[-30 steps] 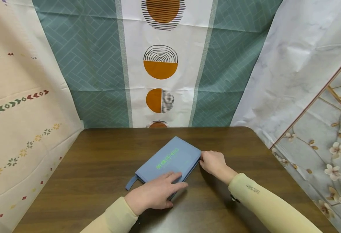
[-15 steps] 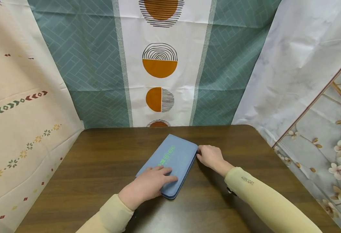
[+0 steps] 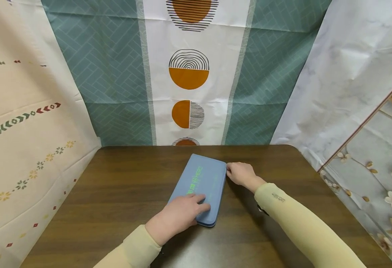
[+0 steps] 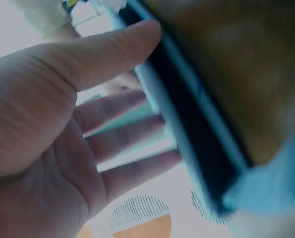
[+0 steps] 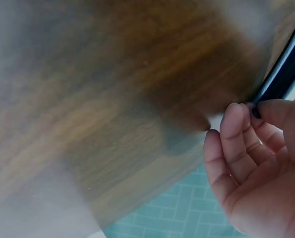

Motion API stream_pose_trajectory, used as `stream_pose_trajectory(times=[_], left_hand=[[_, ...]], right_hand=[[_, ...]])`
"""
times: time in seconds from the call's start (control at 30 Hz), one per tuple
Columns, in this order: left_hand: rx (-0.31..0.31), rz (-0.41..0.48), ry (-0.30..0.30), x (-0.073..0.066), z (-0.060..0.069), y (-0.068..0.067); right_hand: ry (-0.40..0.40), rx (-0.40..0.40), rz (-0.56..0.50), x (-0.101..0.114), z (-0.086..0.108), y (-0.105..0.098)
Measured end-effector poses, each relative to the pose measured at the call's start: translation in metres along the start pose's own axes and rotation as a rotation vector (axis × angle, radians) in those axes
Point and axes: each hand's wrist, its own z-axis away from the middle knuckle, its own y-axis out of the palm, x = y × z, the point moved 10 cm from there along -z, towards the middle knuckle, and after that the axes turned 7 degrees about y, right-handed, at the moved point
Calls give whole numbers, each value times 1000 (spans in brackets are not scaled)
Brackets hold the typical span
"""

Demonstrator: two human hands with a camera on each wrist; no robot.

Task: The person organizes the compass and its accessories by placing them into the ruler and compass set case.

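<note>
A flat blue zip case [image 3: 206,173] with green lettering lies slanted on the brown table. My left hand [image 3: 179,216] holds its near end, fingers over the cover; in the left wrist view the thumb [image 4: 132,42] rests against the dark zipped side. A light blue strap [image 4: 268,181] shows at one end there, blurred; my hand hides it in the head view. At the case's far right corner, my right hand [image 3: 241,173] pinches a small dark zipper pull [image 5: 256,113] between thumb and finger, mostly covered by the fingertips.
The wooden table [image 3: 125,186] extends around the case, its rounded far edge against a patterned teal and white curtain [image 3: 122,74]. A cream cloth [image 3: 25,130] hangs at the left, a floral cloth [image 3: 376,167] at the right.
The case has turned so that its long side points more directly away from me. My left hand lies further over the cover; the right hand has moved slightly away with the corner.
</note>
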Motion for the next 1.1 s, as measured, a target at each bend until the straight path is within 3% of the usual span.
stream_pose_trajectory(times=[0.03,0.13,0.23,0.27,0.63,0.73,0.83,0.97,1.1], left_hand=[[21,25,-6,3,0,2],[94,83,-53,13,2,9],[128,108,-90,18,4,15],[134,111,-105,19,4,17],[112,59,-113,15,2,16],[118,78,-117,16,2,16],[121,94,-122,17,3,16],[120,103,-122,17,5,16],[122,112,-122,18,6,18]], right_hand=[[-27,-15,-6,-7,-6,8],[-29,1,-4,-7,-9,8],[-11,17,-6,-8,-13,9],[16,39,3,-1,-8,1],[0,41,25,-2,-12,3],[-59,-11,31,-21,-27,30],[-89,-9,8,-28,-32,45],[-118,-12,9,-14,-18,40],[-148,-43,25,-16,-18,52]])
